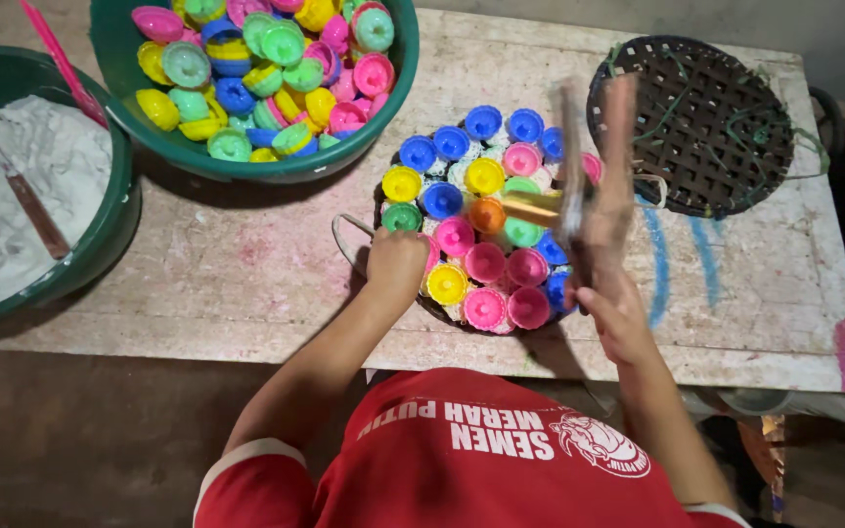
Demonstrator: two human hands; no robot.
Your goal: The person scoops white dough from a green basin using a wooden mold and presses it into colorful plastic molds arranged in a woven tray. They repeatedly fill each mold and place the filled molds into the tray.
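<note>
Left hand rests closed on the round tray of coloured caps at centre frame. Right hand grips a motion-blurred wooden tool; its fingers are hard to make out.

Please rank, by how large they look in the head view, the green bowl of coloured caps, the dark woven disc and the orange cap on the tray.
1. Green bowl of coloured caps, cut off by the top edge, so its full size is bigger than shown.
2. Dark woven disc.
3. Orange cap, by far the smallest.
</note>
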